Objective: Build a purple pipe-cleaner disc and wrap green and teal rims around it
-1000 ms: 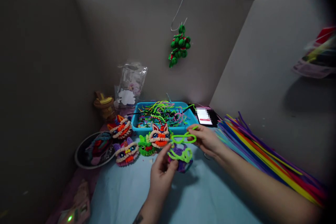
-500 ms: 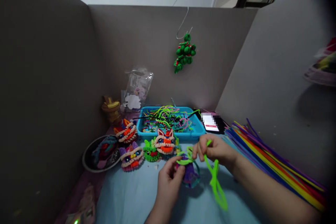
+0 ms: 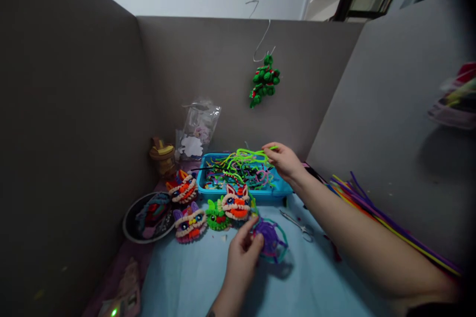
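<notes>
My left hand [image 3: 241, 257] pinches the edge of a purple pipe-cleaner piece [image 3: 270, 240] with a teal rim, low over the light blue table cover [image 3: 305, 282]. My right hand [image 3: 284, 160] reaches out over the blue tray [image 3: 277, 189] and holds a bent lime-green pipe cleaner [image 3: 253, 153] above the tangle of coloured pipe cleaners in it. Several finished pipe-cleaner animal heads [image 3: 235, 203] stand in front of the tray, left of the purple piece.
Small scissors [image 3: 299, 225] lie right of the purple piece. A bundle of straight coloured pipe cleaners [image 3: 394, 225] lies along the right partition. A dark bowl [image 3: 131, 222] of craft bits sits at left. Grey partitions close in three sides; a green ornament [image 3: 265, 80] hangs on the back one.
My right hand pulled the lime-green pipe cleaner off the purple piece and carried it up and back over the blue tray. The left hand stayed on the purple piece.
</notes>
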The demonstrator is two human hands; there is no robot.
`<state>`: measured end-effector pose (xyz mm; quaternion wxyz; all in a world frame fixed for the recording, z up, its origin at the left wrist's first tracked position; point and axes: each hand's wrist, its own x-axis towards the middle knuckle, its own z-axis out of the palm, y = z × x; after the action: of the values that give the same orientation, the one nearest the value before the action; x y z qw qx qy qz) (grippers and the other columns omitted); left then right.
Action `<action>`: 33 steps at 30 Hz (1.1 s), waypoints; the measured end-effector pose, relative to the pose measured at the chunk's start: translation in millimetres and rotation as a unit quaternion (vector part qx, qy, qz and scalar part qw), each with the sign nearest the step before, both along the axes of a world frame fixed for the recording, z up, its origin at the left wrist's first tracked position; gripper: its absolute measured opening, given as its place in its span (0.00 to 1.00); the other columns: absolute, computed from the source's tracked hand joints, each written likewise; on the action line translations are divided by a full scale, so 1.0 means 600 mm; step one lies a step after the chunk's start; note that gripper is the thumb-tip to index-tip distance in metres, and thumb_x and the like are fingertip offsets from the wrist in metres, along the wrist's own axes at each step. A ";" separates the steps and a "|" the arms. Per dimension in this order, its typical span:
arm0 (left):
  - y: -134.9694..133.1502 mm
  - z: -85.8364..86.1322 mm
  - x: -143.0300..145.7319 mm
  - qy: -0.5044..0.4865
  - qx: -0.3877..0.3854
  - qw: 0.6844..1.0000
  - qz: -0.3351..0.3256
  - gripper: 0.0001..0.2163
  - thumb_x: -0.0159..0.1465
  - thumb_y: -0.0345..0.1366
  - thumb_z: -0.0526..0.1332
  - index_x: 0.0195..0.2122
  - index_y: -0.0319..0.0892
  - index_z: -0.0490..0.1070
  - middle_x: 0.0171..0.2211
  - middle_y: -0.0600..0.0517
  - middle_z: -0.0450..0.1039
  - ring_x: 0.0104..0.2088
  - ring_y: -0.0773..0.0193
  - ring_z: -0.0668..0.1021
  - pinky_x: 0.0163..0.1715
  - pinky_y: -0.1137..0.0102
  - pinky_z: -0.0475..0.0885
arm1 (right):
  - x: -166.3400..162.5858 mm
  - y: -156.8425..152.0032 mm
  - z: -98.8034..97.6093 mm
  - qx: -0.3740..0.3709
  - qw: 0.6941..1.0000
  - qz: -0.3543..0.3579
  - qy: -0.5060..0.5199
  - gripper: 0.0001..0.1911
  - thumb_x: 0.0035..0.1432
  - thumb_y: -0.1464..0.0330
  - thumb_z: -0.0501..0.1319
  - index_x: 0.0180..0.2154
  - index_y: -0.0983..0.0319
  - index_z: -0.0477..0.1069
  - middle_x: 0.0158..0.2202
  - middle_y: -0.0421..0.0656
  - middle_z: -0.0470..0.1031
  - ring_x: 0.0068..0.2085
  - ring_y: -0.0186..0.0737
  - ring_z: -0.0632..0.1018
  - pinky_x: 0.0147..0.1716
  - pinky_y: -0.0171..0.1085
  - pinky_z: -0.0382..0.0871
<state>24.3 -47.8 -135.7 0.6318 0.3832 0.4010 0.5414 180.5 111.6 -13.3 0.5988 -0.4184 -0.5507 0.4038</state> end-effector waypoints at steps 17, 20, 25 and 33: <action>-0.002 0.016 -0.005 -0.007 -0.022 1.000 0.010 0.19 0.49 0.49 0.69 0.31 0.36 0.78 0.25 0.49 0.76 0.26 0.65 0.75 0.28 0.73 0.69 | 0.019 -0.234 -0.100 -0.027 0.970 -0.027 -0.238 0.09 0.54 0.62 0.61 0.31 0.60 0.75 0.32 0.44 0.79 0.35 0.43 0.78 0.38 0.39 0.70; -0.003 0.014 -0.003 0.003 -0.014 1.000 0.015 0.17 0.50 0.48 0.69 0.28 0.36 0.77 0.23 0.51 0.74 0.25 0.67 0.73 0.26 0.74 0.67 | 0.020 -0.250 -0.122 -0.037 0.975 -0.023 -0.217 0.09 0.54 0.62 0.61 0.32 0.61 0.75 0.32 0.44 0.78 0.35 0.43 0.78 0.37 0.39 0.71; -0.006 0.014 -0.001 0.003 -0.026 1.000 0.007 0.18 0.50 0.50 0.68 0.27 0.37 0.75 0.21 0.52 0.73 0.23 0.68 0.72 0.25 0.74 0.67 | 0.031 -0.256 -0.152 -0.034 0.984 -0.018 -0.174 0.09 0.54 0.61 0.62 0.31 0.61 0.73 0.31 0.44 0.77 0.35 0.42 0.79 0.36 0.39 0.72; -0.009 0.007 0.009 -0.003 -0.062 0.998 0.010 0.23 0.49 0.52 0.68 0.34 0.35 0.78 0.21 0.51 0.74 0.23 0.68 0.72 0.27 0.73 0.67 | 0.014 -0.285 -0.180 -0.053 0.995 0.079 -0.026 0.29 0.47 0.58 0.69 0.48 0.57 0.61 0.34 0.42 0.78 0.38 0.41 0.79 0.41 0.40 0.71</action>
<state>29.4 -53.4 -131.5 0.6503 0.3378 0.4356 0.5227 189.2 -59.4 -121.4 0.5271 -0.4152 -0.5755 0.4675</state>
